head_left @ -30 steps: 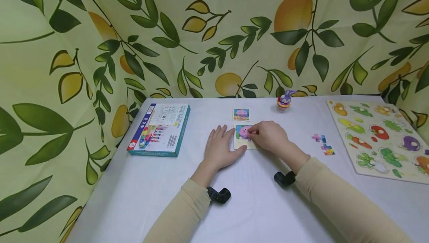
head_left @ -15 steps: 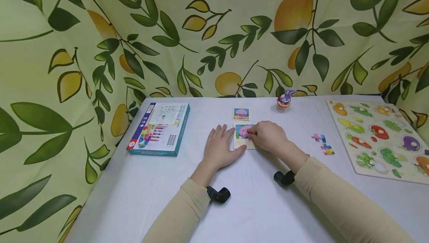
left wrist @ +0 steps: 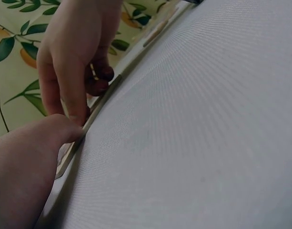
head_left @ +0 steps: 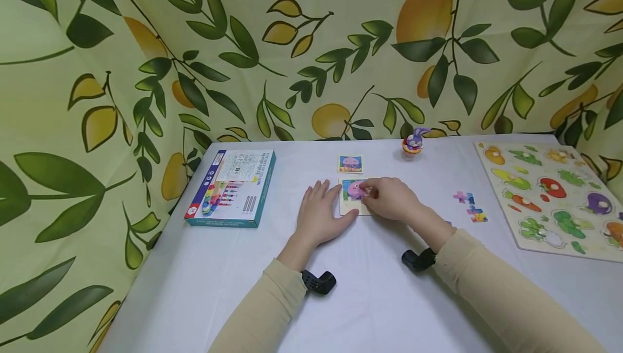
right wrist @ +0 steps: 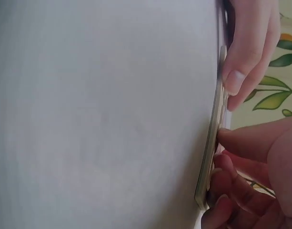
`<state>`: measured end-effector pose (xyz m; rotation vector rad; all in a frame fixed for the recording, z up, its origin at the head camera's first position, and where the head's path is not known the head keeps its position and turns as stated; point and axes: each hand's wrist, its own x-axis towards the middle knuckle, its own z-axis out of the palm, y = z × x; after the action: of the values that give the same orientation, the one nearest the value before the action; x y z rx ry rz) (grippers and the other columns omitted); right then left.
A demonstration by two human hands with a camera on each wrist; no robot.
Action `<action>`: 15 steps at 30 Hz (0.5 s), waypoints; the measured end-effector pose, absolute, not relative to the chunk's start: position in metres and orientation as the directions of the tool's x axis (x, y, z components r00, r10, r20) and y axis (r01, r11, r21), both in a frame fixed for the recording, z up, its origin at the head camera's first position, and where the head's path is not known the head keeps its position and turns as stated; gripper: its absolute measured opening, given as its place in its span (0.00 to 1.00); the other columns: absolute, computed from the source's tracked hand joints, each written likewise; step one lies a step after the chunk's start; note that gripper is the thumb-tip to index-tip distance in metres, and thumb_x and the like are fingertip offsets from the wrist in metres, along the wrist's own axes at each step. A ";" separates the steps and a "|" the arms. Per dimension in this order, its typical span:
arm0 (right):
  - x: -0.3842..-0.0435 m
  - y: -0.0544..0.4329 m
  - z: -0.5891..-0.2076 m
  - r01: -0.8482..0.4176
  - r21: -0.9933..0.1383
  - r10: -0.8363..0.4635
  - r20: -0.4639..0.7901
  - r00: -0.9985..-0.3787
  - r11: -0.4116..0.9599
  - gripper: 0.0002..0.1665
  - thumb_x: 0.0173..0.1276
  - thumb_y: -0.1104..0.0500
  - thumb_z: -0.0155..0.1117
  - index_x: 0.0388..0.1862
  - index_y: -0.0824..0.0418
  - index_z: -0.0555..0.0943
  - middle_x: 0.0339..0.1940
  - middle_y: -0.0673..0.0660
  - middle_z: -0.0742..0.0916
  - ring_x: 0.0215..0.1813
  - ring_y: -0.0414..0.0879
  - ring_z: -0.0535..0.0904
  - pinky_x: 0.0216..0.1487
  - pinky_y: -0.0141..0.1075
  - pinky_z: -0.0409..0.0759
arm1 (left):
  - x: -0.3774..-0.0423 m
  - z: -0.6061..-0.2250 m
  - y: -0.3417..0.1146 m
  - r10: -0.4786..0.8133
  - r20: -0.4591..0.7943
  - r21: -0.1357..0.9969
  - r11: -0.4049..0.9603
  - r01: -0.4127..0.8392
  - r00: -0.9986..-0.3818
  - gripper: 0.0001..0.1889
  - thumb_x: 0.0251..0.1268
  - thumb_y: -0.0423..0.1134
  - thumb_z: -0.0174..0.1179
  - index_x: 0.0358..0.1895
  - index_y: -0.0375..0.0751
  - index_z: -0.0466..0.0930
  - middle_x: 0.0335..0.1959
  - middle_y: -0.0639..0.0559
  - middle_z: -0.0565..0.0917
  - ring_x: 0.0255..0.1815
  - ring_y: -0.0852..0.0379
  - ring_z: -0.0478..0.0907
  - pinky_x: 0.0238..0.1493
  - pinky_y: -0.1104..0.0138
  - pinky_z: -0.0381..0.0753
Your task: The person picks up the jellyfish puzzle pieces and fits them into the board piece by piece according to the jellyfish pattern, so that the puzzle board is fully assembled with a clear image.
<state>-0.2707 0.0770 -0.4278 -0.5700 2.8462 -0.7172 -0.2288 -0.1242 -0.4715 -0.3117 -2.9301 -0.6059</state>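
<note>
A small jigsaw puzzle board [head_left: 345, 210] with a pink cartoon picture lies mid-table. My left hand [head_left: 316, 215] rests flat to its left, fingers extended, with the thumb on the board's near edge. Over the board's right part, my right hand [head_left: 391, 199] pinches a small puzzle piece [head_left: 366, 192] between thumb and fingertips against the picture. Most of that piece and the board's right side are hidden by the hand. In the right wrist view the right fingers are curled close to the board's edge [right wrist: 208, 162]. A matching picture card [head_left: 350, 164] lies just behind the board.
Loose jigsaw pieces [head_left: 477, 214] lie right of my right hand. Farther right is a wooden vegetable puzzle [head_left: 530, 180]. A boxed toy set [head_left: 231, 188] lies at left. A purple rabbit figure [head_left: 413, 142] stands at the back, before a leaf-patterned curtain [head_left: 194, 72].
My right hand has shifted slightly, with its thumb and finger a little farther apart over the board. A blue piece now shows beside the right wrist. My left hand stays put.
</note>
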 end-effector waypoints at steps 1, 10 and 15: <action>-0.271 0.078 -0.428 -0.322 -0.487 -0.393 -0.048 -0.918 0.812 0.23 0.71 0.56 0.68 0.63 0.60 0.83 0.31 0.52 0.83 0.34 0.49 0.75 0.34 0.39 0.73 | -0.229 -0.472 -0.124 0.174 0.170 0.378 0.898 0.227 -0.970 0.41 0.65 0.71 0.54 0.74 0.48 0.72 0.78 0.43 0.65 0.82 0.43 0.53 0.81 0.50 0.45; -0.273 0.083 -0.430 -0.302 -0.537 -0.365 -0.013 -0.931 0.788 0.16 0.70 0.56 0.70 0.53 0.61 0.83 0.35 0.54 0.85 0.37 0.51 0.78 0.41 0.45 0.78 | -0.229 -0.471 -0.123 0.171 0.157 0.371 0.902 0.219 -0.973 0.42 0.65 0.71 0.53 0.75 0.49 0.71 0.79 0.43 0.64 0.82 0.44 0.52 0.81 0.50 0.44; -0.273 0.088 -0.428 -0.314 -0.556 -0.374 0.006 -0.928 0.770 0.14 0.71 0.56 0.69 0.52 0.60 0.83 0.38 0.55 0.86 0.40 0.52 0.79 0.45 0.47 0.80 | -0.230 -0.470 -0.124 0.176 0.170 0.379 0.896 0.230 -0.969 0.41 0.65 0.71 0.54 0.74 0.48 0.72 0.78 0.43 0.65 0.82 0.43 0.52 0.81 0.50 0.44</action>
<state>-0.2730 0.0882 -0.4283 -0.5563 2.8556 -0.8690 -0.2299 -0.1238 -0.4701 -0.3153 -2.9303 -0.6104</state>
